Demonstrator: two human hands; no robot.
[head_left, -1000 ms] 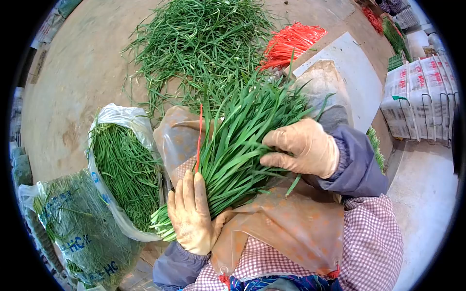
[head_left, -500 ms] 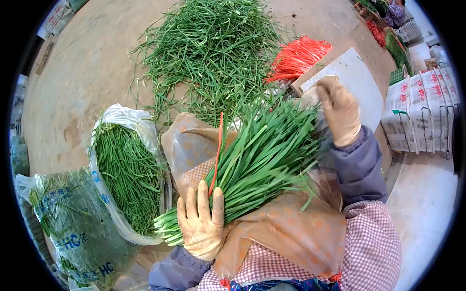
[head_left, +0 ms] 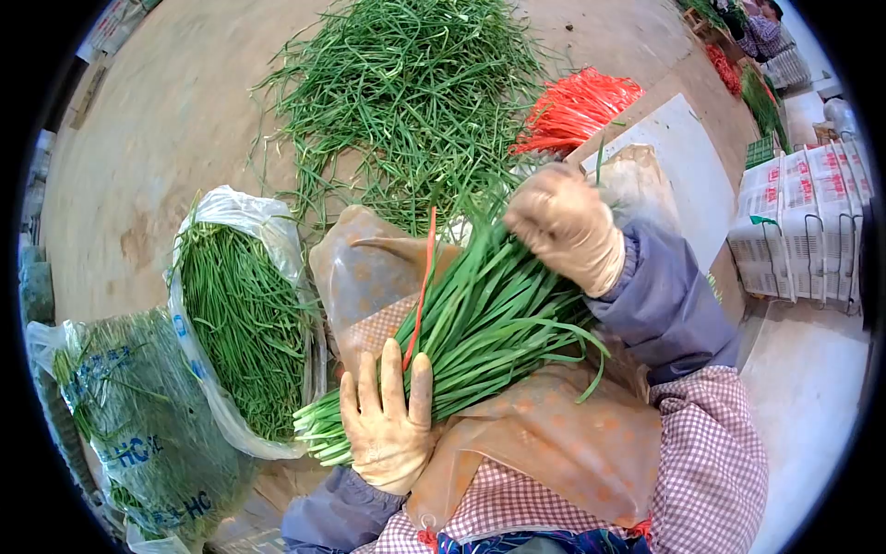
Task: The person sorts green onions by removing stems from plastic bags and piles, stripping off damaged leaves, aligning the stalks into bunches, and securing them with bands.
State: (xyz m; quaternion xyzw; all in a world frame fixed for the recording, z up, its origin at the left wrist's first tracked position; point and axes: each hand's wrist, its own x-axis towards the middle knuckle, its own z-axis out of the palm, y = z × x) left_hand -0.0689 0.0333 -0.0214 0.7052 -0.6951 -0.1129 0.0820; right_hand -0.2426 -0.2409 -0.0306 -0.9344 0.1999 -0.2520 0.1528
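Cream-gloved, the person's left hand point(head_left: 388, 425) lies flat near the pale stem ends of a green bunch point(head_left: 494, 323) on the lap, fingers straight and slightly apart, a red strip point(head_left: 427, 277) rising by their tips. Farther up the bunch, the right hand point(head_left: 565, 226) is curled and blurred over the leaves; from where I stand I can't tell whether it grips any. An open plastic bag point(head_left: 214, 392) of greens sits to the left. Beyond lies a loose green heap point(head_left: 406, 102), red strands point(head_left: 586, 106) beside it.
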